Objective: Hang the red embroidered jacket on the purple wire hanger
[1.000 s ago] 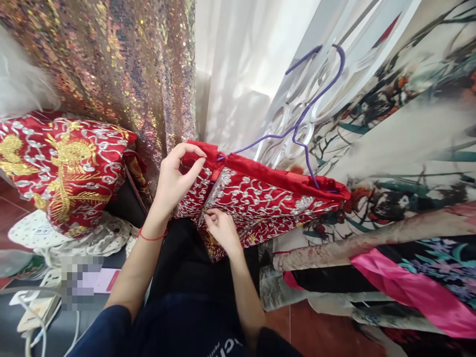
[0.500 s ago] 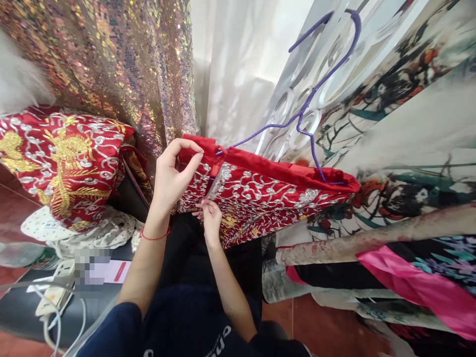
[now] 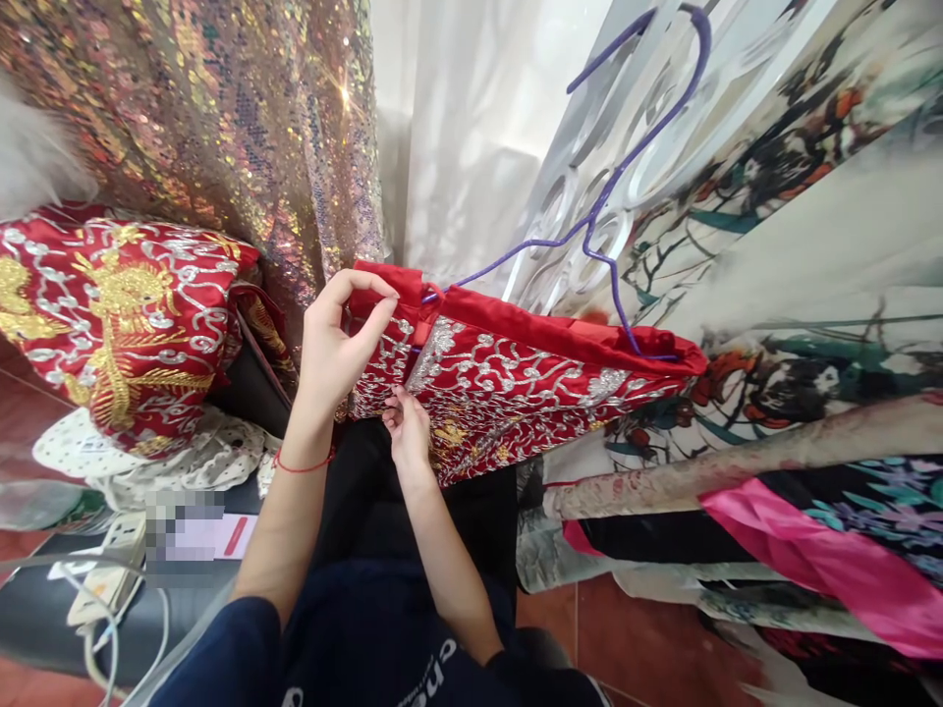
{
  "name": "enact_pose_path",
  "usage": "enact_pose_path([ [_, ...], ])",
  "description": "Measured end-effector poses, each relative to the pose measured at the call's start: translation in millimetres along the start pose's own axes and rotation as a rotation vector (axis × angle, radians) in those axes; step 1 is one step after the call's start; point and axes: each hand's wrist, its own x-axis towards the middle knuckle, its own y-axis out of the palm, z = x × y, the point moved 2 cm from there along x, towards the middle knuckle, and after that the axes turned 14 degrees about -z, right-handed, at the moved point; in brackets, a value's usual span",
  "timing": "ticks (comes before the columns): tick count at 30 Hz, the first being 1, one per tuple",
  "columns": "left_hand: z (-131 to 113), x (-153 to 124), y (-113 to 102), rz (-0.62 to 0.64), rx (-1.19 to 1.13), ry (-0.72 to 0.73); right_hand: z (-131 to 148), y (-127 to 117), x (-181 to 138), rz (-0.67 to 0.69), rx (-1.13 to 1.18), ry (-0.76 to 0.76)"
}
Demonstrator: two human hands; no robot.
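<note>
A red skirt with silver and gold embroidery hangs by its plain red waistband from a purple hanger. In front of its left end, my left hand is raised with thumb and forefinger pinched together. Whatever sits in that pinch is too small to make out. Lower down, by the slit in the skirt, my right hand has its thumb and forefinger closed and the other fingers curled. I cannot tell what it grips, or whether it touches the cloth. A red string circles my left wrist.
Another red embroidered garment lies bundled at left, above white dotted cloth. A power strip with cables rests on a black seat. Sequined fabric hangs behind; floral and pink fabrics are at right.
My right hand has shifted slightly left and up, its fingers turned and more curled. My left hand keeps its pinch. The whole view has drifted a little.
</note>
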Motion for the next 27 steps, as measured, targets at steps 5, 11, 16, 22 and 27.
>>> enact_pose_path([
  [5,12.9,-0.8,-6.3,-0.06,0.003,0.052,5.1,-1.4,-9.0,0.053,0.011,0.002],
  [11,84.6,-74.3,-27.3,0.024,0.097,-0.08,3.6,-1.9,-20.0,0.088,0.013,-0.018],
  [16,132.5,-139.0,-24.4,0.287,0.354,-0.138,-4.0,-1.6,-25.6,0.113,0.02,-0.127],
  [22,133.3,-137.4,-2.9,0.318,0.482,0.0,-4.5,3.7,-28.4,0.071,-0.016,-0.24],
  [27,133.8,-145.0,5.6,0.321,0.496,-0.089,11.2,21.4,-40.4,0.014,-0.025,-0.351],
])
